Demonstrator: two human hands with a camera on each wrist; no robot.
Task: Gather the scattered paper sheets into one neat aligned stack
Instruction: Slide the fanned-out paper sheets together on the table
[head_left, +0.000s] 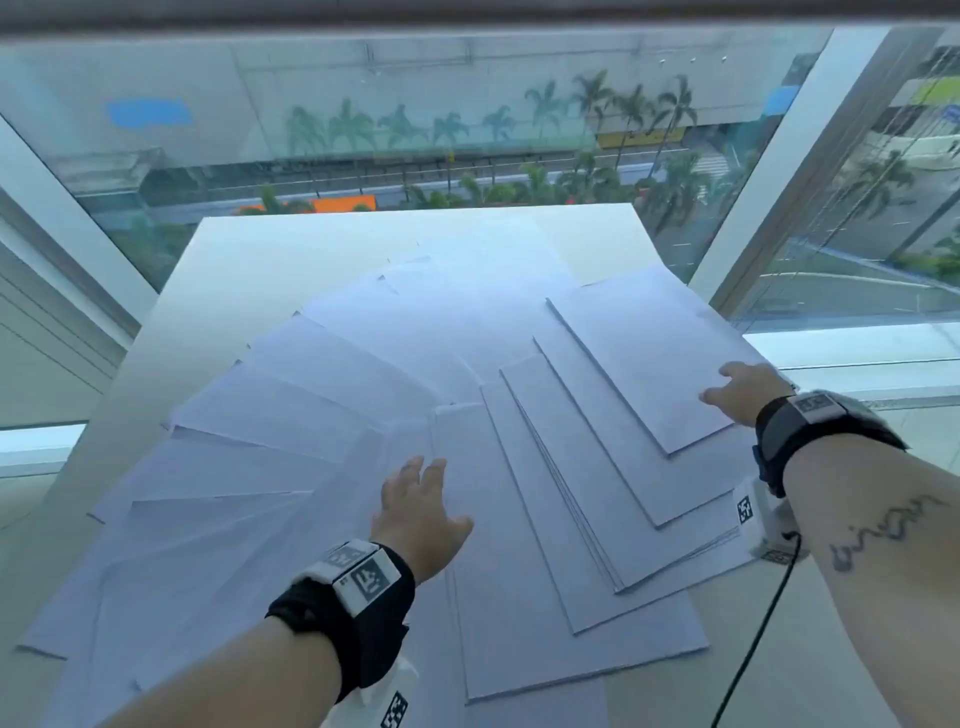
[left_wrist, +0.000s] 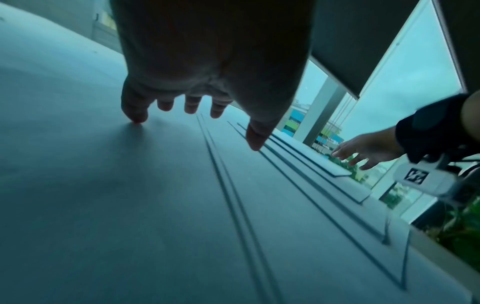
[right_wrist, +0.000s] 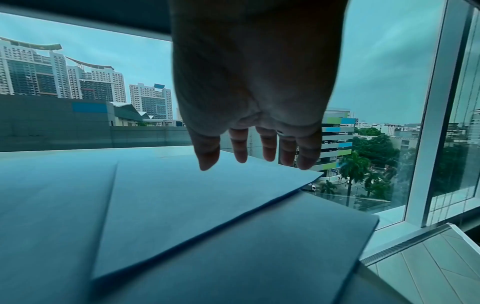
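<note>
Several white paper sheets (head_left: 332, 395) lie fanned out over the white table (head_left: 244, 249), overlapping from near left round to far right. My left hand (head_left: 421, 493) is spread flat over the sheets near the middle; in the left wrist view a fingertip (left_wrist: 136, 120) touches the paper (left_wrist: 130, 185). My right hand (head_left: 737, 389) hovers with straight fingers over the right edge of the topmost right sheet (head_left: 654, 358). In the right wrist view its fingers (right_wrist: 259, 152) hang just above that sheet (right_wrist: 182, 201) and hold nothing.
Large windows (head_left: 415, 114) rise directly behind and to the right of the table. A white sill (head_left: 857, 348) runs along the right. A black cable (head_left: 748, 660) hangs from my right wrist camera past the table's near right corner.
</note>
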